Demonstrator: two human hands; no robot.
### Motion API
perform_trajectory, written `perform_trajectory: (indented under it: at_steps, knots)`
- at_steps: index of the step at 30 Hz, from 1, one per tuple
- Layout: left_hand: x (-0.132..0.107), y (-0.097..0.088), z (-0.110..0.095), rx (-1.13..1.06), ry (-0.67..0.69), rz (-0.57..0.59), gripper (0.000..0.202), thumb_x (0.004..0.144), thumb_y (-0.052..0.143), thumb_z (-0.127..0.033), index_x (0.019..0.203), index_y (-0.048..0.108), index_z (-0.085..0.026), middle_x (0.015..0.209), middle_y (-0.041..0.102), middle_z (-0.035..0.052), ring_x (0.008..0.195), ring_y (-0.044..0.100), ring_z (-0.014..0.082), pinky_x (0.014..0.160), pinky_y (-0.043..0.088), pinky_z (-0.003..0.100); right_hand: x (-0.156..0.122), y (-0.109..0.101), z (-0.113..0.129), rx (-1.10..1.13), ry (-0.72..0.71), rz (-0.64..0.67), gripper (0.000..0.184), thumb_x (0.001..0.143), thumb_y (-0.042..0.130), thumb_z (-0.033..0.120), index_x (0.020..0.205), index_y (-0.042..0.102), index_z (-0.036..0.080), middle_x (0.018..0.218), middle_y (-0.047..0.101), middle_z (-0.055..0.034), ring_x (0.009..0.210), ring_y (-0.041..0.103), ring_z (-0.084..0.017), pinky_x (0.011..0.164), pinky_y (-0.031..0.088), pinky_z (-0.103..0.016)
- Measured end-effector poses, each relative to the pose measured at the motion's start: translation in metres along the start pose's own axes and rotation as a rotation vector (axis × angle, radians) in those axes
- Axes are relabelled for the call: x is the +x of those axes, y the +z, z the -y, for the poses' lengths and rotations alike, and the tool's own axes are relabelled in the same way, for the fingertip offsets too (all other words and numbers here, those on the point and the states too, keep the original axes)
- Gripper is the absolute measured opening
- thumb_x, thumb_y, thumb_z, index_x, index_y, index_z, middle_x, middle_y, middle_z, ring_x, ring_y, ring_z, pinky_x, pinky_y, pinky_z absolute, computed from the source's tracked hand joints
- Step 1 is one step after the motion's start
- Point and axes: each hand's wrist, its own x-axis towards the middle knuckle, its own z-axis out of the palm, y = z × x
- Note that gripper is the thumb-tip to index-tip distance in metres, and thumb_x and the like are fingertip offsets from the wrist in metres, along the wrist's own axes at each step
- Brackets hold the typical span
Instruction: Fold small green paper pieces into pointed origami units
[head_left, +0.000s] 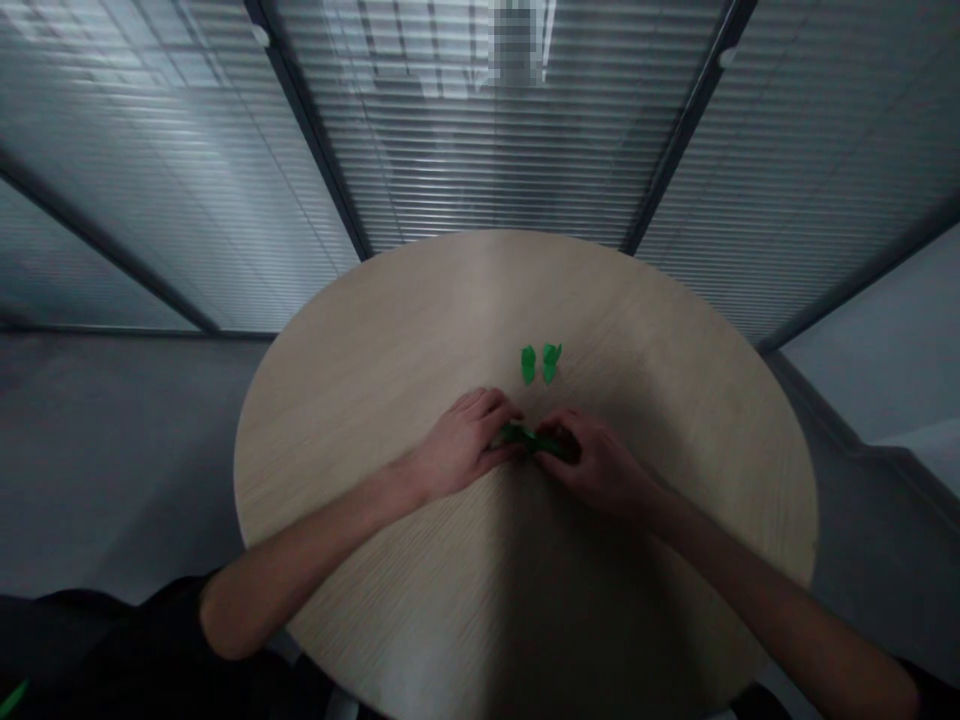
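Between my two hands is a small, dark green, elongated piece [531,440] low over the middle of the table. The fingers and thumb of my left hand [472,440] are closed round its left end. My right hand [596,462] pinches the right end, with its fingers curled. Fingers and shadow cover much of the piece, so its exact kind is unclear. Just beyond my hands lie two bright green pieces, a left one [528,364] and a right one [551,362], side by side and apart. Each is small, with an uneven outline.
The round wooden table [360,350] has light grain, and a dark shadow falls across its near part. Behind it stand glass panels with blinds [495,170] and dark frames. Grey floor [135,430] shows on both sides. A bright green bit [13,698] shows at the lower left corner.
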Motion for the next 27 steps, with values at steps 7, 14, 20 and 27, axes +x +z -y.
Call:
perform_trajectory:
  at_steps: [7, 14, 20, 27]
  knots:
    - [0.003, 0.000, -0.008, -0.506, -0.341, -0.069, 0.047, 0.087, 0.076, -0.044, 0.122, 0.064, -0.015, 0.089, 0.069, 0.0042, 0.075, 0.061, 0.0171, 0.066, 0.048, 0.029, -0.001, 0.003, 0.002, 0.384, 0.167, -0.078, 0.019, 0.087, 0.069, 0.037, 0.095, 0.066, 0.019, 0.082, 0.068, -0.0017, 0.069, 0.061, -0.015, 0.062, 0.048, -0.028]
    - [0.006, 0.001, -0.022, -0.922, -0.381, -0.030, 0.026, 0.084, 0.076, -0.034, 0.099, 0.067, -0.014, 0.080, 0.068, 0.0015, 0.069, 0.060, 0.0130, 0.063, 0.045, 0.025, -0.001, 0.004, 0.008, 0.537, 0.173, -0.060, 0.026, 0.085, 0.070, 0.037, 0.105, 0.068, 0.021, 0.095, 0.074, -0.0055, 0.084, 0.070, -0.018, 0.074, 0.058, -0.032]
    - [0.005, -0.004, -0.027, -0.879, -0.353, -0.078, 0.026, 0.087, 0.073, -0.033, 0.104, 0.064, -0.015, 0.082, 0.067, 0.0016, 0.068, 0.059, 0.0119, 0.061, 0.044, 0.024, 0.001, -0.001, 0.009, 0.658, 0.177, -0.059, 0.031, 0.091, 0.065, 0.050, 0.098, 0.070, 0.020, 0.089, 0.073, -0.0052, 0.079, 0.069, -0.017, 0.071, 0.058, -0.031]
    - [0.005, 0.000, -0.029, -0.986, -0.323, -0.162, 0.043, 0.085, 0.075, -0.030, 0.121, 0.055, -0.018, 0.090, 0.068, 0.0026, 0.072, 0.064, 0.0133, 0.064, 0.050, 0.025, 0.001, -0.003, 0.013, 0.818, 0.253, 0.034, 0.032, 0.083, 0.077, 0.048, 0.097, 0.069, 0.020, 0.089, 0.072, -0.0032, 0.075, 0.069, -0.016, 0.072, 0.060, -0.032]
